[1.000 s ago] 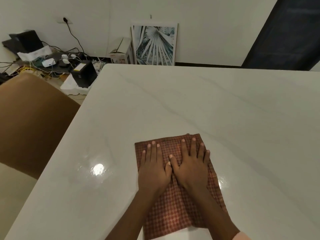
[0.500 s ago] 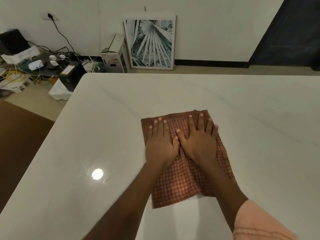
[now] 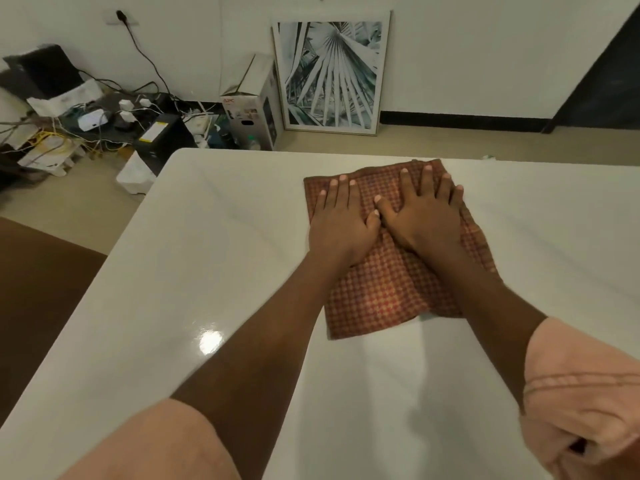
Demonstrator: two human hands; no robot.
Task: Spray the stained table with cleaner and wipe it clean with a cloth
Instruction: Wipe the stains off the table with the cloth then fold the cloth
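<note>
A red-brown checked cloth lies flat on the white marble table, with its far edge close to the table's far edge. My left hand presses on the cloth's left part with straight fingers. Beside it, thumbs almost touching, my right hand presses flat on the cloth's right part. Both arms are stretched far forward. No spray bottle is in view. I see no stain on the shiny tabletop.
Beyond the table's far edge the floor holds a framed leaf picture against the wall, a cardboard box, a black box and a tangle of cables and chargers. A brown chair stands at the left.
Both hands have pushed the cloth away from me across the table, from the near middle to close to the far edge. The hands stay flat and side by side.
</note>
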